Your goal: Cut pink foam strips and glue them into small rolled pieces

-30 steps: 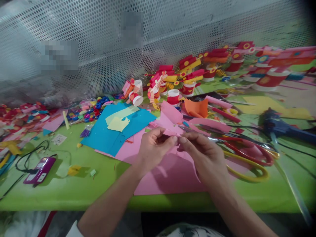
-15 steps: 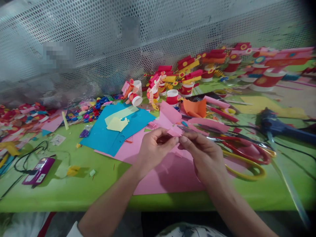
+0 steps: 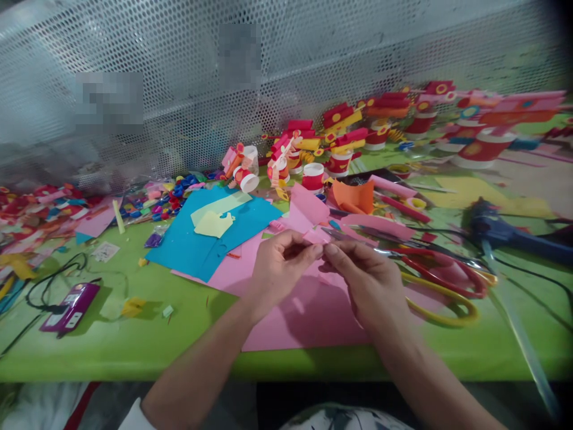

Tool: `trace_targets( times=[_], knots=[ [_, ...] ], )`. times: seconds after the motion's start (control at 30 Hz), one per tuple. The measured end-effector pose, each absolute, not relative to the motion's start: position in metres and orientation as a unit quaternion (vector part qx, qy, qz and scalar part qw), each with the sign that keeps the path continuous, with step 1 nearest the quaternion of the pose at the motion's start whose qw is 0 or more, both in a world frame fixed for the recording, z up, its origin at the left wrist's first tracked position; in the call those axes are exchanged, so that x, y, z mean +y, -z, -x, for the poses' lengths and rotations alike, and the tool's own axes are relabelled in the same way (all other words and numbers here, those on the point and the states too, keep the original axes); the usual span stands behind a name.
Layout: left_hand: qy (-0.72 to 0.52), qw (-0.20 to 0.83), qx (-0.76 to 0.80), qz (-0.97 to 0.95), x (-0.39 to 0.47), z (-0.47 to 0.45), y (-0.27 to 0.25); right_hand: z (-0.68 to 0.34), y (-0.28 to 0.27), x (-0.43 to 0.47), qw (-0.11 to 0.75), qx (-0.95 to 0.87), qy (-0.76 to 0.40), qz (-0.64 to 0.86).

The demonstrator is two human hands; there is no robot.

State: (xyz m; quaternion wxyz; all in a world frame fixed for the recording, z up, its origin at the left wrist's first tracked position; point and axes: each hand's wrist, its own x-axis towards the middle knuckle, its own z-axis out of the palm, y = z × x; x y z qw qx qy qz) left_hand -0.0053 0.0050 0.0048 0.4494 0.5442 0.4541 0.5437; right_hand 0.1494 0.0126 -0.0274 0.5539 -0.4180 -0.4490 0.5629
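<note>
Between my two hands is a small piece of pink paper [image 3: 317,236], pinched at its edges above the work surface. My left hand [image 3: 282,266] has thumb and forefinger closed on its left side. On the other side my right hand [image 3: 369,275] pinches it, fingertips almost meeting those of the left; part of the piece is hidden by the fingers. Beneath them lies a large sheet of pink paper [image 3: 286,328]. Scissors with red and yellow handles [image 3: 447,313] rest just right of my right hand. Blue paper [image 3: 174,248] with pale yellow scraps on it lies to the left.
A dark blue glue gun [image 3: 505,230] with a clear glue stick lies at the right. Paper-covered cups [image 3: 312,177] with rolled-paper tops line the back by a perforated metal panel [image 3: 179,107]. A purple power socket [image 3: 71,309] with cables sits at left on the green table [image 3: 188,358].
My fingers have shifted very slightly on the small pink paper, and both hands stay in nearly the same place. The table items have not moved.
</note>
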Motion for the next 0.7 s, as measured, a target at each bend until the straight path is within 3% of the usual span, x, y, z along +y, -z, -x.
trace_targets(
  times=[0.13,0.33,0.7],
  knots=[
    [-0.552,0.464,0.445,-0.532,0.005,0.006,-0.008,-0.151,0.028,0.012,0.574,-0.441,-0.549,0.417],
    [-0.52,0.703,0.384,-0.296,0.017,0.018,-0.001,-0.149,0.023,0.01,0.551,-0.485,-0.563,0.38],
    [-0.491,0.715,0.382,-0.319,0.014,0.017,-0.005,-0.15,0.015,0.007,0.544,-0.508,-0.53,0.406]
  ],
)
